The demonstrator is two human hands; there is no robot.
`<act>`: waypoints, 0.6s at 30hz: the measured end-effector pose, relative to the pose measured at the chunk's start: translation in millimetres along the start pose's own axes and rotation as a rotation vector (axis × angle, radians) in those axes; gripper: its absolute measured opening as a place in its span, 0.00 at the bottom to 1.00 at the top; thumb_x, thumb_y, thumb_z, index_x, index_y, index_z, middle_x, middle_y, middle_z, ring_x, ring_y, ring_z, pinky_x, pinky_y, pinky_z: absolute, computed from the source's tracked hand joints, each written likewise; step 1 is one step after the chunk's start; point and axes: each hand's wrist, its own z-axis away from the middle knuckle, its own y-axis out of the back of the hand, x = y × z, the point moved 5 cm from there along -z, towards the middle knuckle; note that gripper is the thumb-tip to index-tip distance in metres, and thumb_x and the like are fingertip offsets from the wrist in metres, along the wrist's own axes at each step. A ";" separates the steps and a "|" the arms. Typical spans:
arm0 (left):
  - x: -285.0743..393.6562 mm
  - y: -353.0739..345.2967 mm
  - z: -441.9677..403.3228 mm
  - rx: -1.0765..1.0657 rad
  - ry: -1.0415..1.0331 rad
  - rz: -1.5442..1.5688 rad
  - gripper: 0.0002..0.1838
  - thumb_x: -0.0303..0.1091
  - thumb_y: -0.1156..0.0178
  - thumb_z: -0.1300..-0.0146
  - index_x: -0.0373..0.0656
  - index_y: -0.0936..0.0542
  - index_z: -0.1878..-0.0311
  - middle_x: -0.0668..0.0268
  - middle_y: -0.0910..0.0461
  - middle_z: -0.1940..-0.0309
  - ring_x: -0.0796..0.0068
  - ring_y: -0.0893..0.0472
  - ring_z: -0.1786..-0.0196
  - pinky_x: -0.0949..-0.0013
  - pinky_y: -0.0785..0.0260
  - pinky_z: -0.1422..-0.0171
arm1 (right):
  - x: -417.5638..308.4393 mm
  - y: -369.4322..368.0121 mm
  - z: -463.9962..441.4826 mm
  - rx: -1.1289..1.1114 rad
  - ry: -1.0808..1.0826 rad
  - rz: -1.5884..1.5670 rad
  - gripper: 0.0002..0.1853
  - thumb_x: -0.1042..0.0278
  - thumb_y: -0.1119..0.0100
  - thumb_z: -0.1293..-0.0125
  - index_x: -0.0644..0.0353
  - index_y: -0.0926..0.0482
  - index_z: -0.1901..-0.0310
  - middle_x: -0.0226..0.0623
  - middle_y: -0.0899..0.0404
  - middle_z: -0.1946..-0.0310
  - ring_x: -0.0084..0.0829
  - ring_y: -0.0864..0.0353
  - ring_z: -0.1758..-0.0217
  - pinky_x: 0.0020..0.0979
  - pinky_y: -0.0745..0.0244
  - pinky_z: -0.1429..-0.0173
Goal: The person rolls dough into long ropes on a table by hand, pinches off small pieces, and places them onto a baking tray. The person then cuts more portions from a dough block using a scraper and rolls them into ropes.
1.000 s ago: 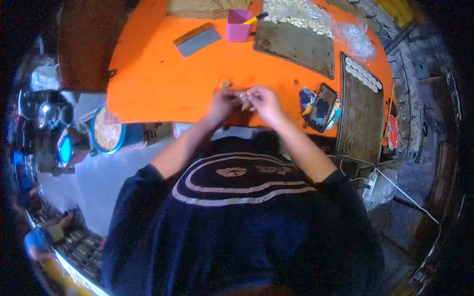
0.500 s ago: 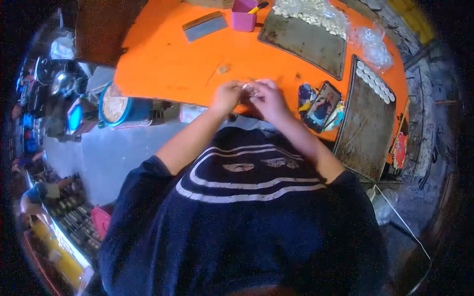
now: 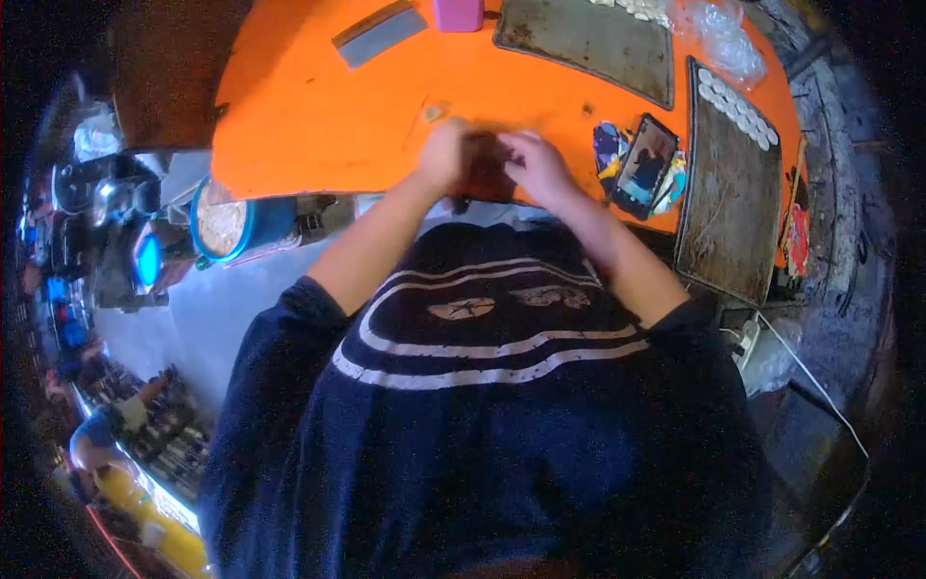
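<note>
Both hands are over the near edge of the orange table (image 3: 318,125). My left hand (image 3: 446,154) has its fingers turned down and smeared by motion, so whatever it holds is hidden. A short gap to the right, my right hand (image 3: 536,166) is curled with thumb and fingers bent; nothing shows clearly between them. A small tan lump (image 3: 433,113) lies just beyond my left hand. To the right of my right hand a phone (image 3: 646,166) rests on a colourful cloth (image 3: 608,145).
A scraper (image 3: 381,37) and a pink cup (image 3: 458,13) stand farther back. One tray (image 3: 588,48) lies at the back, another tray (image 3: 730,203) with white discs (image 3: 738,108) at right. A blue tub (image 3: 270,220) is below left. A person's arm (image 3: 92,444) shows at lower left.
My hands, earlier together around something small and pale, have moved apart. The pale thing no longer shows between them. The view has shifted, so the table's back items sit higher.
</note>
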 end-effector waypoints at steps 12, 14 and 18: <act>-50.8 -16.4 6.5 -0.037 0.110 0.980 0.12 0.35 0.46 0.47 0.36 0.22 0.67 0.59 0.22 0.72 0.71 0.28 0.75 0.69 0.34 0.69 | -1.9 -7.9 2.8 -0.022 0.130 0.047 0.12 0.78 0.47 0.50 0.65 0.24 0.62 0.39 0.23 0.68 0.34 0.25 0.68 0.31 0.31 0.63; -50.6 -6.8 4.9 -0.065 0.095 0.760 0.10 0.34 0.47 0.47 0.37 0.23 0.69 0.61 0.23 0.74 0.72 0.28 0.75 0.70 0.35 0.69 | -6.7 -7.6 0.6 -0.021 0.087 0.087 0.12 0.79 0.48 0.51 0.65 0.24 0.62 0.39 0.23 0.68 0.35 0.26 0.68 0.31 0.31 0.63; -19.0 -0.1 -1.0 -0.123 -0.002 -0.112 0.05 0.28 0.50 0.45 0.41 0.28 0.75 0.66 0.28 0.79 0.76 0.32 0.75 0.73 0.37 0.69 | -4.7 -10.3 -1.0 -0.016 -0.050 0.201 0.13 0.81 0.50 0.56 0.64 0.27 0.65 0.41 0.24 0.67 0.38 0.27 0.66 0.35 0.31 0.61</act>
